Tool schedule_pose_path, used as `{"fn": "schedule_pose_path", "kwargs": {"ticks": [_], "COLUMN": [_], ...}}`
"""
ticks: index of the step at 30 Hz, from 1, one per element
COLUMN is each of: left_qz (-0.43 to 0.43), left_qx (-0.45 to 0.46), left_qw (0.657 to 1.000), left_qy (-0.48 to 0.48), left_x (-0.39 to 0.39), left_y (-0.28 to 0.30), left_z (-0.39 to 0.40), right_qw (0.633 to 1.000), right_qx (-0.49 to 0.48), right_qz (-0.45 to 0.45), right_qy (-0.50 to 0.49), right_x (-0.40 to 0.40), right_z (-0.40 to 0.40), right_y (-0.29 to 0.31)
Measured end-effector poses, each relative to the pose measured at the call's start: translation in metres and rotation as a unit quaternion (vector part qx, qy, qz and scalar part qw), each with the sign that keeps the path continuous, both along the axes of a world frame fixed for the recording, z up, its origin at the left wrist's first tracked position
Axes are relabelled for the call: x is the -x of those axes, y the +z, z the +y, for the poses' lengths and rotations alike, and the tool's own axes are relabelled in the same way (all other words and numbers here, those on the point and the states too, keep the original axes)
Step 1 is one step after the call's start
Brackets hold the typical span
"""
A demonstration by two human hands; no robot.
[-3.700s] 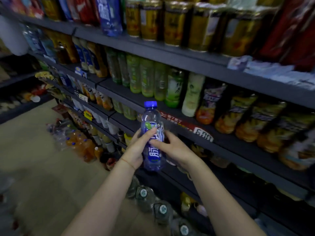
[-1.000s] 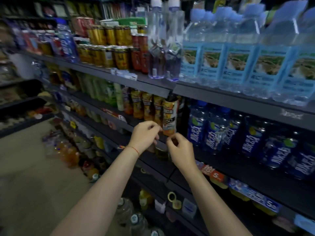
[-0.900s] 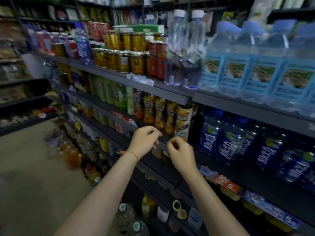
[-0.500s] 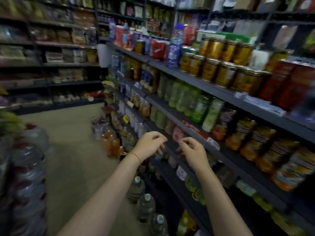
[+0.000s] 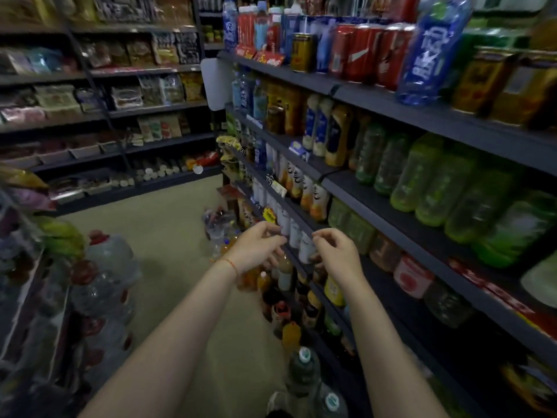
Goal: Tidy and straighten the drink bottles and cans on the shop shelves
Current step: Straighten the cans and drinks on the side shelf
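Dark shop shelves [image 5: 391, 98] of drinks run along my right. My left hand [image 5: 259, 245] and my right hand [image 5: 337, 251] hover side by side in front of a lower shelf. Both are empty, with fingers loosely curled and apart. Small white bottles [image 5: 297, 233] stand on the shelf just behind my fingertips. Green bottles [image 5: 422, 173] fill the middle shelf to the right. Red cans [image 5: 361, 52] and a blue-labelled bottle [image 5: 431, 49] stand on the top shelf, the blue bottle blurred and leaning.
Large water jugs [image 5: 108, 260] with red caps are stacked at the left. More water bottles [image 5: 304, 372] stand on the floor below my arms. Shrink-wrapped orange drinks [image 5: 223, 233] lie on the floor ahead. Snack shelves [image 5: 120, 110] cross the far end of the aisle.
The blue bottle I held is gone from my hands. My view has swung left along the aisle, from the water and blue bottles toward the far end. Both hands stay raised and empty.
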State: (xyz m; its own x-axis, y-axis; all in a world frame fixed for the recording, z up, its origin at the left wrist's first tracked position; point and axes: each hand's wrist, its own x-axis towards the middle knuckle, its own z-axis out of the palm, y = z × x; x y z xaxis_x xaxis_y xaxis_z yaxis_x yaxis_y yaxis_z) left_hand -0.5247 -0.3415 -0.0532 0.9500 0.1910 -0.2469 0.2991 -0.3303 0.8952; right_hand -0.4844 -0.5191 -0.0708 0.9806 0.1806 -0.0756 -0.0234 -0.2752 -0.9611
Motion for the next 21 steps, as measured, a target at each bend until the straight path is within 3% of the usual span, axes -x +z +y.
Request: {"fn": "schedule_pose_path", "kwargs": {"ticks": [6, 11, 15, 21], "left_qz": [-0.003, -0.034, -0.072, -0.088], "left_qx": [-0.066, -0.053, -0.01, 0.031], "left_qw": [0.998, 0.997, 0.994, 0.996], "left_qy": [0.007, 0.049, 0.08, 0.006], "left_x": [-0.154, -0.235, -0.315, -0.451], "left_y": [0.033, 0.028, 0.017, 0.014], "left_z": [0.098, 0.169, 0.219, 0.278], "right_qw": [0.998, 0.994, 0.994, 0.988], "right_qx": [0.017, 0.077, 0.091, 0.141], "right_qz": [0.013, -0.021, -0.046, -0.062], "right_qy": [0.052, 0.077, 0.039, -0.025], "right_x": [-0.164, -0.266, -0.344, -0.448], "right_z": [0.103, 0.183, 0.237, 0.303], "right_y": [0.015, 0.033, 0.041, 0.057]}}
